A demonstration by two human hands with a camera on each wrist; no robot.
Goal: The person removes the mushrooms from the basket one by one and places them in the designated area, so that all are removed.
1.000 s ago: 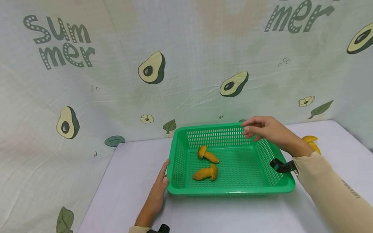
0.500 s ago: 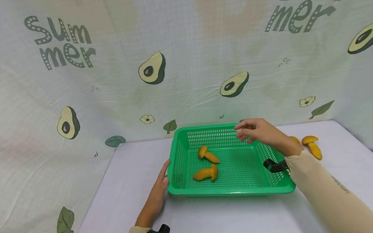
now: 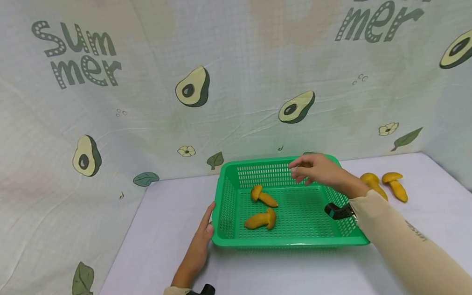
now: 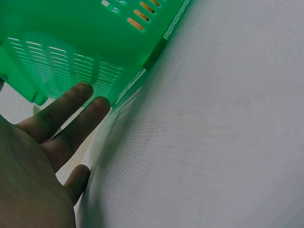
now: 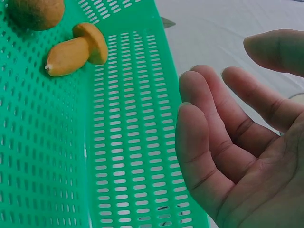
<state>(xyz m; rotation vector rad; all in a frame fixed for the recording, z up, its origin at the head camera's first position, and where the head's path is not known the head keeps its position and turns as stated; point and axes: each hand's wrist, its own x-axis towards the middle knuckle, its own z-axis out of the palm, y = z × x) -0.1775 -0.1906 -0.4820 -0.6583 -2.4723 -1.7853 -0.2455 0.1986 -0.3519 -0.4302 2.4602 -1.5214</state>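
A green plastic basket point(image 3: 286, 242) with slotted walls stands on the table, holding two yellow-brown mushrooms, one farther back point(image 3: 263, 196) and one nearer me point(image 3: 260, 220). My left hand point(image 3: 197, 247) rests against its left end. In the left wrist view the extended fingers point(image 4: 71, 111) lie at the slotted wall. Over the back right part of the basket is my right hand point(image 3: 322, 173), its fingers loosely bent and nothing between them. The right wrist view has those fingertips point(image 5: 192, 123) beside the basket's rim, with a mushroom point(image 5: 71, 54) farther inside.
Two more mushrooms lie on the table to the right of the basket, one point(image 3: 375, 185) partly behind my right forearm and one point(image 3: 395, 186) farther right. A pale cloth printed with avocados point(image 3: 296, 107) hangs behind the white tabletop point(image 3: 173, 200).
My right hand has moved left and slightly down over the basket, uncovering the mushrooms on the right side of the table. The left hand and the basket have stayed in place.
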